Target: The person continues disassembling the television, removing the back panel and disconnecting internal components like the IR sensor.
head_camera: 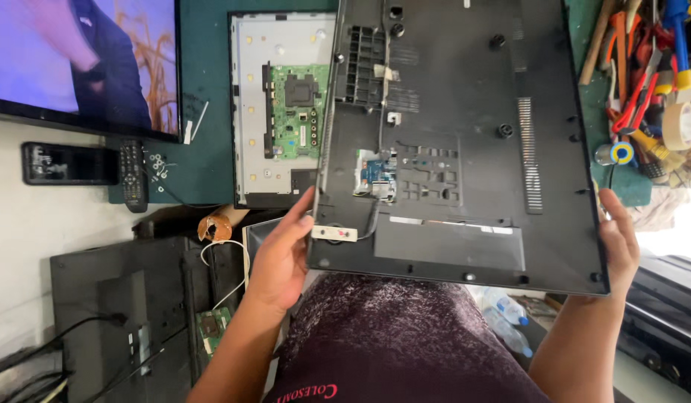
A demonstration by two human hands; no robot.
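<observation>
At the bottom centre of the frame the person's dark purple, fuzzy-textured shirt (398, 336) fills the foreground, with both bare forearms rising from it. The left hand (282, 254), lower left of centre, is clasped on the lower left edge of a large black plastic television back cover (465, 149), thumb lying on the inner face near a small white strip-shaped part (334, 233) at that corner. The right hand (620, 242), at the lower right, grips the cover's right edge, fingers curled round behind it. The cover is held up in the air between the two hands, inner side toward the camera, tilted, filling the centre and upper right of the frame. On its inner face sit a small blue circuit board (377, 173) with a thin black wire running down from it, and a long slotted vent (530, 155) to the right.

At lower left, below the bench, stand dark grey flat casings (114, 298) with cables. Beyond the cover, upper centre, an opened television chassis with a silver metal plate (250, 112) lies on the green bench top (204, 142), carrying a green main circuit board (299, 108). Left of it lie a black remote control (133, 175) and a dark rectangular handset (68, 164). At upper left a switched-on flat screen (77, 60) shows a picture. At upper right lies a heap of hand tools with red and yellow handles (644, 67), with a roll of tape (680, 125) beside it.
</observation>
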